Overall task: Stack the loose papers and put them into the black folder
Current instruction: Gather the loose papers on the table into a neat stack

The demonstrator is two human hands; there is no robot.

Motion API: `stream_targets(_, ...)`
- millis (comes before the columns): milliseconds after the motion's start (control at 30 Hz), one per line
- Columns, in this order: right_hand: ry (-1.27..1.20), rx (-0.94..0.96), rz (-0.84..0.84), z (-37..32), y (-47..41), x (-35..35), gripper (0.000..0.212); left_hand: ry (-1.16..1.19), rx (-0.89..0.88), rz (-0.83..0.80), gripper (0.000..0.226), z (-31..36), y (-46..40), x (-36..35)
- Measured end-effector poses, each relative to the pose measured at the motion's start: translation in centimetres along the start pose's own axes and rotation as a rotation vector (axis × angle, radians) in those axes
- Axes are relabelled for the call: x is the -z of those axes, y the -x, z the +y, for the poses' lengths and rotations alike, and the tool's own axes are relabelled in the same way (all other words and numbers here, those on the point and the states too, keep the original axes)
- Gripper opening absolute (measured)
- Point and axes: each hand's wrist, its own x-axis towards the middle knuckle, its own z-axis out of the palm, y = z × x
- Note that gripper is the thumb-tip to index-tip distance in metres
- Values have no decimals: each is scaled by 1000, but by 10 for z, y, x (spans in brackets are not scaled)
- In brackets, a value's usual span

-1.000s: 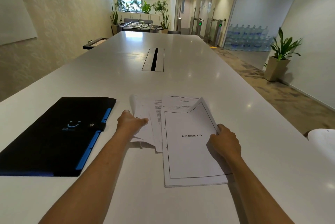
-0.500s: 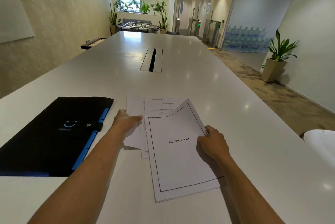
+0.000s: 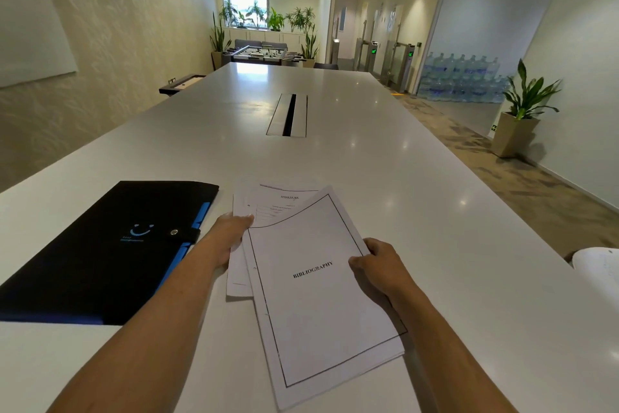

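Observation:
A bundle of loose white papers (image 3: pixel 321 305) lies on the white table (image 3: pixel 435 211), topped by a sheet printed "BIBLIOGRAPHY". Further sheets (image 3: pixel 268 201), one headed "ANNEXURE", stick out behind and to the left. My right hand (image 3: pixel 378 265) grips the right edge of the top bundle, thumb on top. My left hand (image 3: pixel 227 238) holds the left edge of the sheets, fingers lying over them. The black folder (image 3: pixel 110 252) with blue edging, a smiley logo and a snap strap lies shut to the left, apart from the papers.
A cable slot (image 3: pixel 288 114) runs along the table's middle. A white object (image 3: pixel 599 268) sits at the table's right edge. Potted plants, water bottles and a football table stand far off around the room.
Both hands have drawn the papers toward me and to the left. The spread sheets now overlap more closely under the top bundle. The folder has not moved.

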Motion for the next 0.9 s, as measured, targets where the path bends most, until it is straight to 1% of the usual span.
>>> stream_targets(167, -110, -31, 28, 4, 0, 5, 16, 6, -63, -72, 39, -6, 3, 3)
stream_targets(333, -268, -101, 65, 5, 3, 12, 15, 5, -105, -77, 36, -9, 1, 3)
stream_targets(400, -332, -108, 65, 4, 6, 15, 16, -23, -110, -65, 41, -10, 1, 3)
stream_targets(467, -390, -107, 68, 4, 8, 18, 19, -52, -105, -40, 53, -10, 2, 3)
stream_targets(500, -410, -107, 77, 3, 9, 21, 20, -55, -103, -32, 55, -10, 3, 4)
stream_targets(633, -494, -106, 136, 4, 10, 29, 20, -18, -104, -39, 48, -12, 8, 3)
stream_targets(767, -594, -118, 192, 2, 6, 27, 19, 23, -103, -147, 41, -15, 16, 4)
stream_targets(833, -581, -128, 228, 2, 1, 21, 18, 37, -111, -205, 45, -17, 23, 5)
stream_targets(900, -500, -126, 264, 2, -2, 12, 19, 51, -121, -242, 49, -20, 30, 4)
